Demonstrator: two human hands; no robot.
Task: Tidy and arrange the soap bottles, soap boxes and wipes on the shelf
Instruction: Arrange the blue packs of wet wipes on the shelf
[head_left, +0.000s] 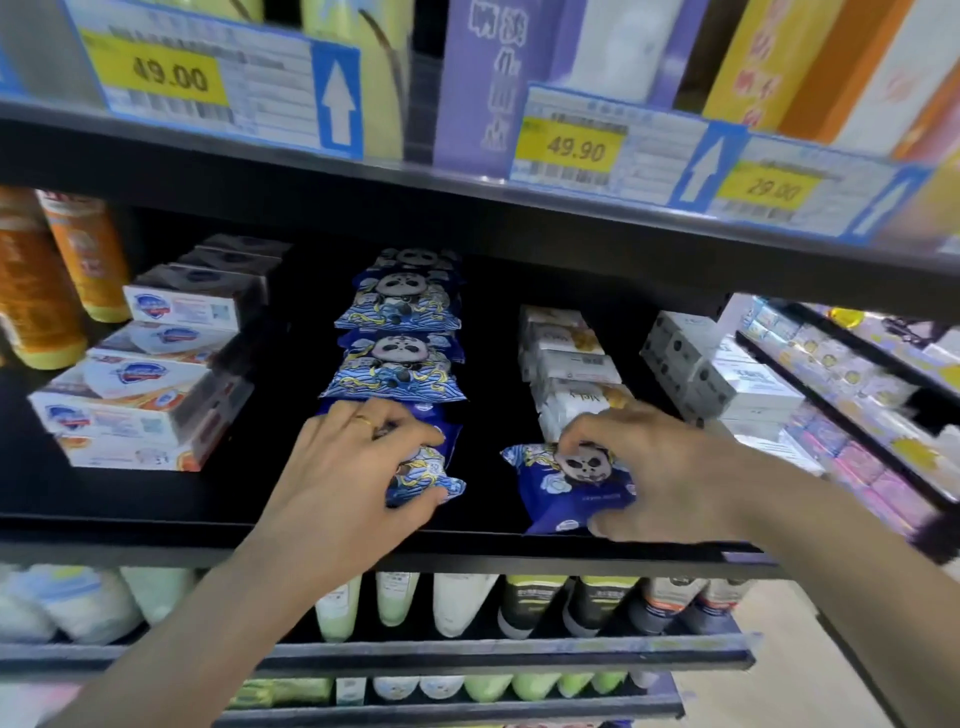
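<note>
Left hand (358, 462) grips front wipes pack (421, 467); right hand (660, 467) pinches loose pack (566, 493) beside it, cream soap boxes (571, 364) directly behind.

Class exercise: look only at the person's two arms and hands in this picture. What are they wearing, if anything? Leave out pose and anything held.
Both forearms are bare, with no sleeves showing along their visible length. The left hand has a thin gold-coloured ring on one finger. The right hand shows no ring or glove. A dark blurred band sits at the right forearm near the frame edge; what it is cannot be told.
</note>
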